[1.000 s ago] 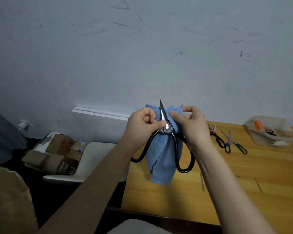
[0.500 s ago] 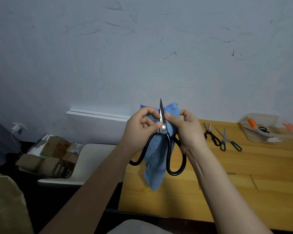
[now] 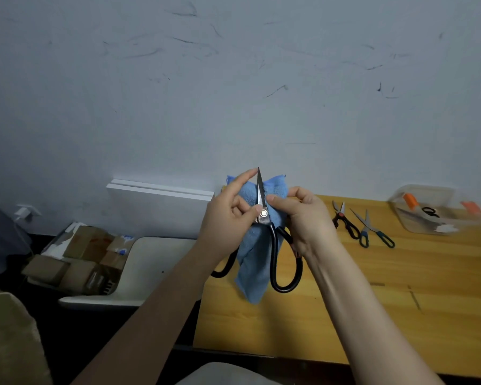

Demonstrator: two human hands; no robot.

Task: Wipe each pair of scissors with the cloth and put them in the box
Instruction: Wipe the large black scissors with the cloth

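Fingers first: on our left hand (image 3: 228, 218) the thumb and curled fingers (image 3: 235, 202) pinch the big black scissors (image 3: 263, 213) at the pivot, and the index finger lies straight up along the blade. Our right hand (image 3: 303, 220) curls round the blue cloth (image 3: 252, 268), with its thumb pressing the fabric just beside the blade. The cloth backs the steel and hangs down between the handle loops. We judge the pivot grip keeps the blades closed and the point up, away from us, so the cloth can rub the metal safely. This pair is mid-wipe and not yet boxed.

Below our hands is the near left part of a yellow wooden table (image 3: 400, 287). Farther right on it lie a red-handled pair (image 3: 346, 222) and a teal-handled pair (image 3: 372, 229), just beside each other, probably waiting their turn. Beyond them, toward the far right, stands the clear box (image 3: 422, 190). It holds something orange and what looks like a dark-handled pair, too blurred to be sure.

Off the table to the left are a white chair (image 3: 150, 262) and cardboard cartons (image 3: 75, 254). A white board (image 3: 161, 201) leans at the foot of the scuffed pale wall (image 3: 233, 93).
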